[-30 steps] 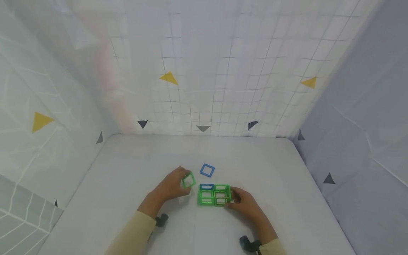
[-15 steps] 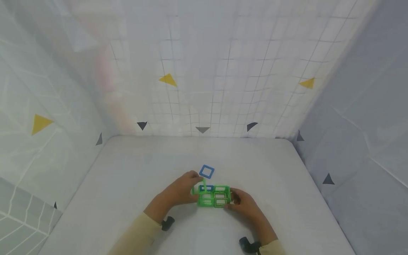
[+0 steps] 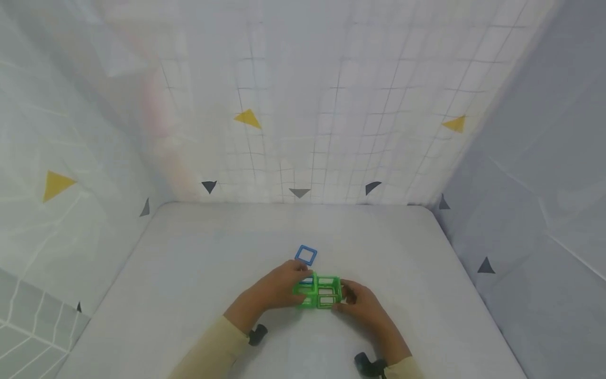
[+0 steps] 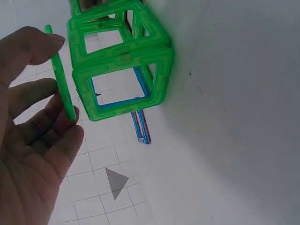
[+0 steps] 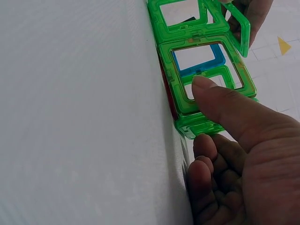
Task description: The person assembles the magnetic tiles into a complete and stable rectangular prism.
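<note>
A two-cube structure of magnetic tiles [image 5: 171, 77] stands on the table, mostly green with some blue and a little red. My left hand [image 3: 279, 287] pinches a green square magnetic tile [image 4: 63, 84] by its edges over the left cube. In the left wrist view the tile is tilted, with a gap between it and the structure's upper edges. My right hand [image 3: 368, 308] grips the structure's right end, its thumb [image 5: 220, 101] on the front face and its fingers curled by the end side. The left hand hides part of the left cube in the head view.
A loose blue square tile [image 3: 299, 254] lies flat just behind the structure. White sheets with grid lines and triangle marks rise behind the white table [image 3: 213, 231] and at both sides. A dark camera mount [image 3: 258, 335] sits on the left wrist.
My left hand has carried the green square tile rightward, from beside the structure to over its left cube. The right hand keeps its hold, and the structure stays in place.
</note>
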`<state>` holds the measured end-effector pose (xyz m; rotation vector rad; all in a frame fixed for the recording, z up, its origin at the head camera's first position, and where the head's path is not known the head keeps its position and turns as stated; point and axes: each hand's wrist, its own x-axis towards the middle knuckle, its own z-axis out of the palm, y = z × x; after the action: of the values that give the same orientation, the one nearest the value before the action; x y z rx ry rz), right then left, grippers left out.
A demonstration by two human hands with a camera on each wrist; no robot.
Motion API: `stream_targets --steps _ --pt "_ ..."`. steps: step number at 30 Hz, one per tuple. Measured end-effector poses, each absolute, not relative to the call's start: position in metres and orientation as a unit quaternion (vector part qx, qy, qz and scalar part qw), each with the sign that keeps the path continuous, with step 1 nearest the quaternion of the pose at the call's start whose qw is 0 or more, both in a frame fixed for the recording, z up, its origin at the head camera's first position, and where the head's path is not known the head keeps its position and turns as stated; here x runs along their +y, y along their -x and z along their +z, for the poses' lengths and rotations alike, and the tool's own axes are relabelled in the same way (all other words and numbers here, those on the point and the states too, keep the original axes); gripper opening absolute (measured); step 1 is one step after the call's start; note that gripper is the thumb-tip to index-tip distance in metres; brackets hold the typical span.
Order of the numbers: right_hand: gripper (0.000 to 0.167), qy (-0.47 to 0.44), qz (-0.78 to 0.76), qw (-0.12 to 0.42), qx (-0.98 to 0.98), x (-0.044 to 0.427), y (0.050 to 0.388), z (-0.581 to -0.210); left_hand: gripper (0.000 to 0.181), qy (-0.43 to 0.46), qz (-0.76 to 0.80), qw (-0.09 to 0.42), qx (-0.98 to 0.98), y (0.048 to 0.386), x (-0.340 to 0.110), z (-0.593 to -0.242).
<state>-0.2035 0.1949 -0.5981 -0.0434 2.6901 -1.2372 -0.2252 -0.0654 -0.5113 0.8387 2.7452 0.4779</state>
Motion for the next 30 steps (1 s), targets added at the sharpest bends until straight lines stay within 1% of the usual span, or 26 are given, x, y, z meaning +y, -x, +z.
stream_targets --steps 9,21,27,30 --pt "0.073 0.016 -0.420 0.091 0.903 0.1944 0.2031 -0.5962 0.064 -0.290 0.153 0.115 0.938 0.2287 -0.0638 -0.5179" --pt "0.071 0.025 -0.423 0.089 0.901 0.1946 0.2020 -0.5973 0.062 -0.282 0.158 0.131 0.937 0.2237 -0.0628 -0.5129" --pt "0.071 0.023 -0.419 0.090 0.903 0.1931 0.2014 -0.5929 0.063 -0.281 0.168 0.129 0.936 0.2248 -0.0651 -0.5141" --pt "0.071 0.020 -0.418 0.092 0.903 0.1924 0.2010 -0.5909 0.059 -0.286 0.178 0.115 0.934 0.2270 -0.0677 -0.5156"
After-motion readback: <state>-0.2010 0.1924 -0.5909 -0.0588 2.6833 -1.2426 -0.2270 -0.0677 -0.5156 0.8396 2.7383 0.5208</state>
